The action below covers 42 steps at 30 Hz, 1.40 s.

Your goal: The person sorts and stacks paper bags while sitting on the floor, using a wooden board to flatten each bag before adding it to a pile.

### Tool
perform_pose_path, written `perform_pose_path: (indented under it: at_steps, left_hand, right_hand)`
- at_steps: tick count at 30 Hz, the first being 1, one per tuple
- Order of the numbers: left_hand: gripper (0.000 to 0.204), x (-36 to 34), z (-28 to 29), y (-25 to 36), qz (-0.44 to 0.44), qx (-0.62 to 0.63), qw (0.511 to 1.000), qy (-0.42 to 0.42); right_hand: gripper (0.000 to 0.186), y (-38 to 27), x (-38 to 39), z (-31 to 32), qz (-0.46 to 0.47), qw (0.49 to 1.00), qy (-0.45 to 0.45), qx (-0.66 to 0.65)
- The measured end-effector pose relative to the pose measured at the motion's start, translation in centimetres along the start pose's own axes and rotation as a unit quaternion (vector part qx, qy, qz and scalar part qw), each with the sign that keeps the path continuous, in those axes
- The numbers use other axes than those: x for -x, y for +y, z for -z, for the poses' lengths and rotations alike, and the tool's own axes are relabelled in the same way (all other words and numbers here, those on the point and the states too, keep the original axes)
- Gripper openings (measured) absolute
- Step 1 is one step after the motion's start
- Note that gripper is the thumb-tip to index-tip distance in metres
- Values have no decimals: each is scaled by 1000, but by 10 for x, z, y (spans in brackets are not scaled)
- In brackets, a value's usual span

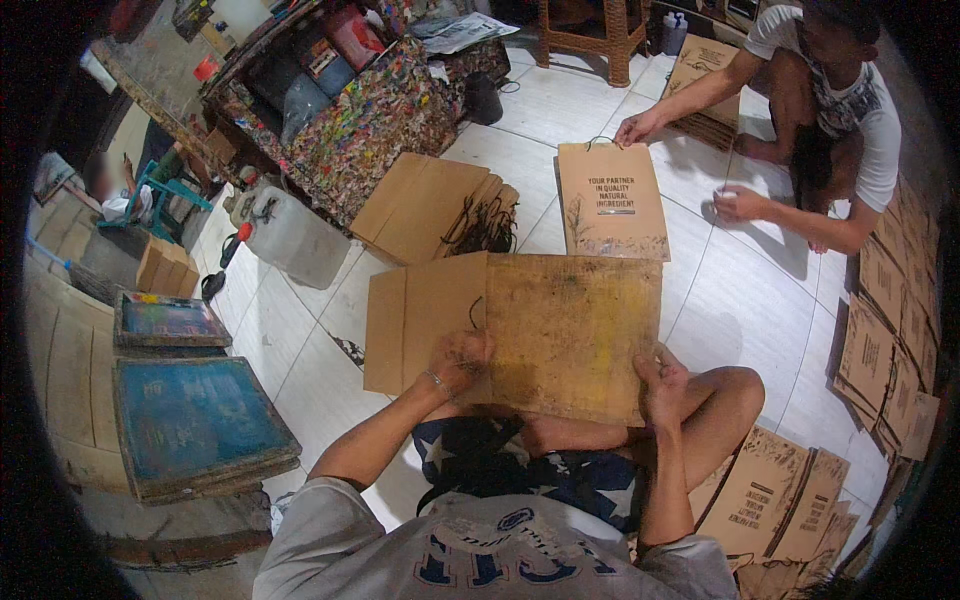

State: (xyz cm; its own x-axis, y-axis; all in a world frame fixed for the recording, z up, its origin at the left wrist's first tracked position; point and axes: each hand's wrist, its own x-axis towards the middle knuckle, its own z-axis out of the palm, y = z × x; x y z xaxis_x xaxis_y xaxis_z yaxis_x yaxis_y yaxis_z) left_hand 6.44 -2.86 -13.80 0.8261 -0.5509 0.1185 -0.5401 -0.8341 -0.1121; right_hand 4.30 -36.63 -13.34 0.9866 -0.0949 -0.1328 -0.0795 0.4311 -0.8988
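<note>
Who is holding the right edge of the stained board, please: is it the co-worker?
No, the wearer's right hand grips the board there.

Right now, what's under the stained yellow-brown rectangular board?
The board covers whatever lies directly beneath. Past its lower edge shows a bare leg; at its left, a flat brown cardboard panel; any continuation underneath is hidden.

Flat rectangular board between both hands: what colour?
The flat board is mottled yellow-brown; the head view shows it best.
</note>
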Motion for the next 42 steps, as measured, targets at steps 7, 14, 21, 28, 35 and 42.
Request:
perform_pose_path:
  at_steps: [7,14,21,28,35,42]
  left_hand:
    - [28,3,0,26,-11,222,968,114]
    - [16,-10,21,63,-20,56,998,-32]
    - [16,-12,93,119,-76,146,983,-78]
    - [45,9,169,75,-129,344,926,-89]
    - [85,91,61,-26,438,136,888,34]
    - [50,62,118,-42,352,826,431,94]
  right_hand:
    - [29,-23,-3,-11,-8,998,-21,50]
    - [32,45,26,-85,19,973,-41,227]
    - [28,77,22,-90,-96,990,-102,2]
    - [28,91,17,-61,-164,980,-93,-64]
    - [34,56,13,-70,-72,990,-113,35]
    - [28,10,-45,-30,-1,996,-66,59]
